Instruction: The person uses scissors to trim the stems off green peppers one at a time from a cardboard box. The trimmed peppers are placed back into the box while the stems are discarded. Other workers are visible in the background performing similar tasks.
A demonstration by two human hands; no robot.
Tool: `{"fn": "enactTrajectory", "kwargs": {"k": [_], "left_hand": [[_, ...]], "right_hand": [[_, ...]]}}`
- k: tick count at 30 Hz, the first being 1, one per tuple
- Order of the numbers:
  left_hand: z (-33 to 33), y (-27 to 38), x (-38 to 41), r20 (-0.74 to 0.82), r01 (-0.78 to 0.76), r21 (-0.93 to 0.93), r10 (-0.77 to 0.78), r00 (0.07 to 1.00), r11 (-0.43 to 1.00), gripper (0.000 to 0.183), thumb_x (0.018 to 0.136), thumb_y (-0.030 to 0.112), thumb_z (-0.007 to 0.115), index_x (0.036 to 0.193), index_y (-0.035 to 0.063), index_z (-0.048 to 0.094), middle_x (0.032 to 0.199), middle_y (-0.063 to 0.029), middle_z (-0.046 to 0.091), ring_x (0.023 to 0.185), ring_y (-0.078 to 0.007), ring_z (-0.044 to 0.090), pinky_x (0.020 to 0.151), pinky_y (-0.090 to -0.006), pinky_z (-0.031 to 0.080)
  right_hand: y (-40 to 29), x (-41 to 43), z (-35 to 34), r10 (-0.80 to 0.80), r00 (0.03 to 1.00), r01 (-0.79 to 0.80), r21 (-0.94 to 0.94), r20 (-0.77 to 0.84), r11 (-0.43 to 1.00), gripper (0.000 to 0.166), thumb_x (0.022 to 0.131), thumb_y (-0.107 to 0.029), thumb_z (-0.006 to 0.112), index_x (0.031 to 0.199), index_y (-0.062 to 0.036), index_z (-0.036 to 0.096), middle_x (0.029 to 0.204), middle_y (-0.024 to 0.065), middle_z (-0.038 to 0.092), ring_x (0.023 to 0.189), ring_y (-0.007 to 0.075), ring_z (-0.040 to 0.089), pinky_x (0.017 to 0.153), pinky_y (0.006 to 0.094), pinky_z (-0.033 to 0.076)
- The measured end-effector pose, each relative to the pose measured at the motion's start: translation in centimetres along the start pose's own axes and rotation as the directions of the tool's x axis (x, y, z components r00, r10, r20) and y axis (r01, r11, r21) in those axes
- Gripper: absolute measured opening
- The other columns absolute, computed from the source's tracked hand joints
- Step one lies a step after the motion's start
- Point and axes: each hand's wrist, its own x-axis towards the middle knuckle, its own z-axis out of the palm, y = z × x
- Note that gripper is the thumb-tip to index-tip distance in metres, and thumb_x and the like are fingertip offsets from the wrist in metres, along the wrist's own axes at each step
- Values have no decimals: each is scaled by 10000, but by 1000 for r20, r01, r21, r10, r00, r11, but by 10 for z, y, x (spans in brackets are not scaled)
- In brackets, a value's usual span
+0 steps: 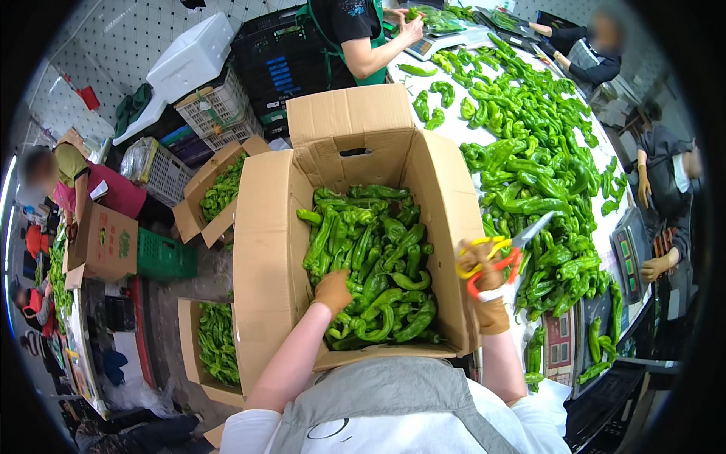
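Observation:
An open cardboard box (264,249), filled with long green peppers (374,267), stands directly before me. My left hand (332,292), in a brown glove, reaches into it and touches the peppers near the left wall. Its fingers are partly hidden, so I cannot tell whether they grip one. Over the right side of the box, my gloved right hand (489,301) holds scissors (530,232) with yellow and red-orange handles. Their blades point up and right, towards a heap of green peppers (544,181) on the white table (408,108). A white band wraps part of that hand.
Left of me are two smaller boxes of peppers (218,193) (215,340) and a green crate (164,253). A digital scale (630,255) sits at the table's right edge. One co-worker (354,40) handles peppers at the far end; others stand along the right side.

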Motion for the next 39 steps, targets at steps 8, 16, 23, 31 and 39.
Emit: {"fn": "enactTrajectory", "kwargs": {"k": [8,16,23,31,39], "left_hand": [[30,-4,21,87,119,-323,-95,992,939,369,752,20,674,1112,36,595,1076,-141,627,976,-297,605,830,-381,493],[-64,64,-38,-136,-169,-932,125,983,320,280,787,13,696,1054,12,610,963,-38,641,850,-97,587,762,-230,476],[-95,40,-75,-155,-176,-973,149,977,147,291,795,6,684,1075,32,609,951,-24,647,854,-101,589,769,-240,477],[-101,47,-87,-86,-122,-966,161,983,226,297,781,-29,691,1059,39,611,941,-30,655,852,-102,591,780,-245,479],[-108,57,-90,-83,-121,-969,178,981,214,337,779,-74,660,1091,40,601,1060,-54,627,964,-129,579,856,-265,469]], "right_hand": [[21,-26,39,-58,997,71,-272,57,960,210,864,8,595,889,-59,398,811,110,567,675,158,605,586,271,530],[3,-52,54,35,974,163,-808,222,566,372,700,-262,789,789,-30,512,588,76,518,518,167,494,503,311,397],[-2,-54,66,128,865,452,-864,486,223,612,664,-527,746,924,-10,548,663,138,552,595,309,563,535,382,435],[-6,-58,77,-10,807,590,-805,591,59,636,615,-555,763,902,-15,589,733,163,597,677,343,597,604,397,481],[-3,-71,68,203,919,260,-905,339,336,476,757,-464,721,827,-22,559,638,102,570,567,228,582,535,333,449]]}}
